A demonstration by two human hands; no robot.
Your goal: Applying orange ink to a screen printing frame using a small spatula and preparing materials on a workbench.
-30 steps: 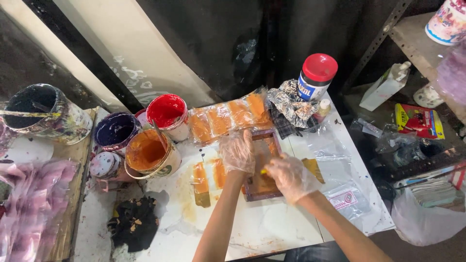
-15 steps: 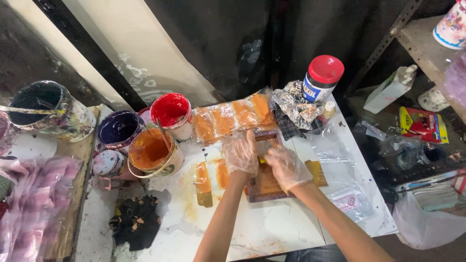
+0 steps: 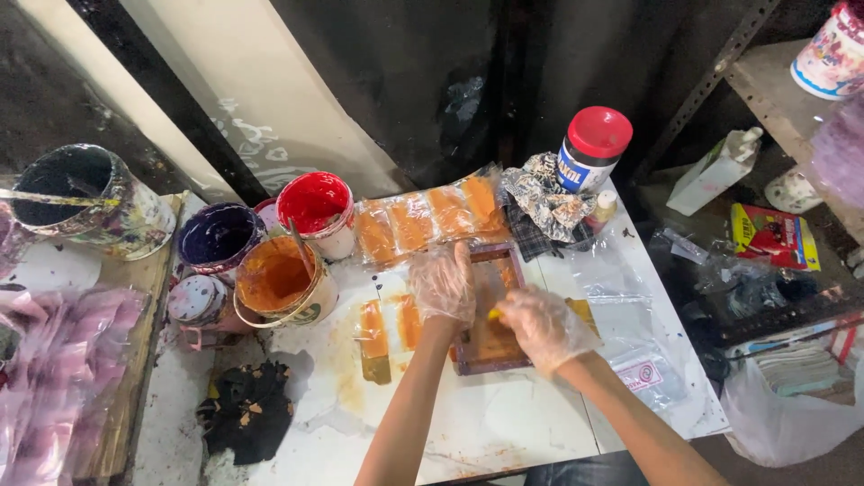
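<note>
A small wooden screen-printing frame [image 3: 493, 362] smeared with orange ink lies on the white table [image 3: 504, 423]. My left hand [image 3: 443, 283], in a thin clear plastic glove, presses flat on the frame's left side. My right hand [image 3: 543, 326], also gloved, grips a small yellow-edged squeegee [image 3: 494, 314] over the frame's mesh. An orange-stained strip [image 3: 374, 337] lies on the table just left of the frame. A clear plastic sheet with orange printed patches [image 3: 427, 220] lies behind the frame.
Open paint pots stand at the left: orange [image 3: 274, 279], red [image 3: 315, 205], dark purple [image 3: 216, 236], and a large dark can [image 3: 76, 189]. A red-lidded jar [image 3: 589, 148] and crumpled foil [image 3: 540, 200] sit behind. A black rag [image 3: 247, 409] lies front left. Pink plastic bags [image 3: 54, 360] lie far left.
My left hand shifted up along the frame's left side. My right hand moved with the squeegee from the frame's near edge to its middle. The camera view drifted slightly.
</note>
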